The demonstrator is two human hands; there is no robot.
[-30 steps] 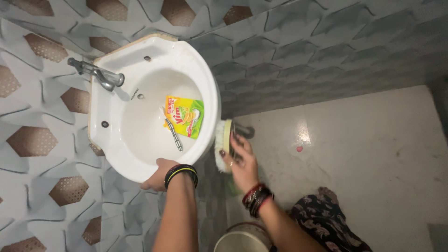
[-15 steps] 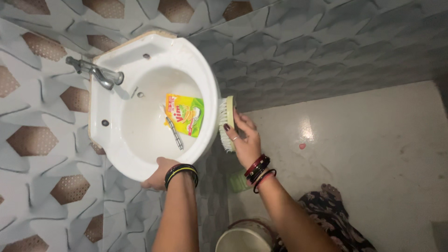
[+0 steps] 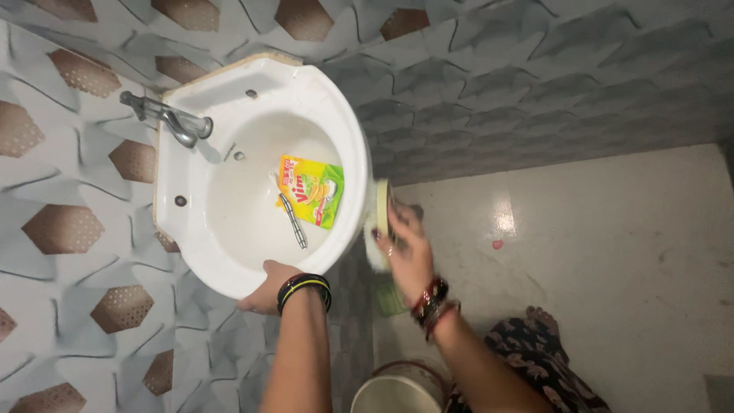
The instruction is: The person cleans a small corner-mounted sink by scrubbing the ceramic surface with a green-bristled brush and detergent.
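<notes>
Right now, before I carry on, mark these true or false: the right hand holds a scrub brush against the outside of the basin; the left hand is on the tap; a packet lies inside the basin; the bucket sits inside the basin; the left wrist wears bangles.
1. The right hand holds a scrub brush against the outside of the white basin. True.
2. The left hand is on the tap. False: it grips the basin's front rim, away from the tap.
3. A yellow and green packet lies inside the basin. True.
4. The bucket sits inside the basin. False: it stands on the floor below.
5. The left wrist wears bangles. True.
</notes>
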